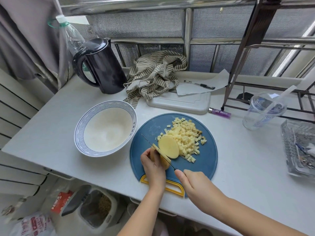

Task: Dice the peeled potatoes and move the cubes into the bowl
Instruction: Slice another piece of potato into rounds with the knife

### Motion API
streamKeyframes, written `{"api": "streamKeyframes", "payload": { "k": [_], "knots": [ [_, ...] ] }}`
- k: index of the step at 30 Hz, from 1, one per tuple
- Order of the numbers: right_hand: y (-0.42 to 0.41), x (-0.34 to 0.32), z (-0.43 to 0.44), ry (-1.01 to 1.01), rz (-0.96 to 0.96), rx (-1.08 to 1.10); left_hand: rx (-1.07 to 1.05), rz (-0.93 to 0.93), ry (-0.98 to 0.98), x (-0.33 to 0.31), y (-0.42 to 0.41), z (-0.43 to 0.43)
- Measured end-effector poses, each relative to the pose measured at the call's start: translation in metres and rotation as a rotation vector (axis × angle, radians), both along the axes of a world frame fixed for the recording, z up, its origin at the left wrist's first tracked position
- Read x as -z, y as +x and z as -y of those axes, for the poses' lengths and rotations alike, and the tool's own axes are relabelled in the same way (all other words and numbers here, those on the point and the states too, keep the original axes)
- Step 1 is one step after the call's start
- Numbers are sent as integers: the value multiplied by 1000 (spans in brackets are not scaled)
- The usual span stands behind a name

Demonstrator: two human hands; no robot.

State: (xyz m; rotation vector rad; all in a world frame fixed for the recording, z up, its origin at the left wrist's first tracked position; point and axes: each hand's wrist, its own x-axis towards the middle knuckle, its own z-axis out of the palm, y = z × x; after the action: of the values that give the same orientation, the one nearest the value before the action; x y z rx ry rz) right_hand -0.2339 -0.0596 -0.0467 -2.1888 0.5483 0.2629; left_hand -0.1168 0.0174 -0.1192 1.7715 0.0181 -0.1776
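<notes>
A peeled potato [168,148] stands on the round blue cutting board [204,160], split by a thin knife [154,147] into a flat-faced right part and a left part. My left hand [153,166] holds the left part with curled fingers. My right hand [196,183] grips the knife's handle at the board's near edge. A heap of small potato cubes [185,137] lies behind and to the right of the potato. The white bowl [80,132] with a blue patterned rim stands left of the board and holds no cubes.
A black kettle [100,67] and a striped cloth [153,75] sit at the back. A white lid [179,103], a purple lighter [219,113], a plastic cup [264,113] and a glass tray [300,147] lie to the right. A bin [95,206] is below the table edge.
</notes>
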Motion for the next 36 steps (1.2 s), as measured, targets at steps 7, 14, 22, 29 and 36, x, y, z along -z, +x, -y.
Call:
{"api": "streamKeyframes", "payload": {
  "k": [7, 14, 22, 29, 36],
  "knots": [
    [2, -6, 8, 15, -25, -16, 42, 30, -12, -2, -1, -2],
    [3, -3, 2, -10, -54, 0, 52, 29, -3, 2, 0, -2],
    [14, -4, 5, -17, -66, -6, 17, -58, 10, 1, 0, -1],
    [20, 5, 1, -39, -67, -13, 42, -51, 10, 2, 1, -5],
    [29, 9, 4, -28, -73, 1, 70, -23, 53, 2, 0, -4]
  ]
}}
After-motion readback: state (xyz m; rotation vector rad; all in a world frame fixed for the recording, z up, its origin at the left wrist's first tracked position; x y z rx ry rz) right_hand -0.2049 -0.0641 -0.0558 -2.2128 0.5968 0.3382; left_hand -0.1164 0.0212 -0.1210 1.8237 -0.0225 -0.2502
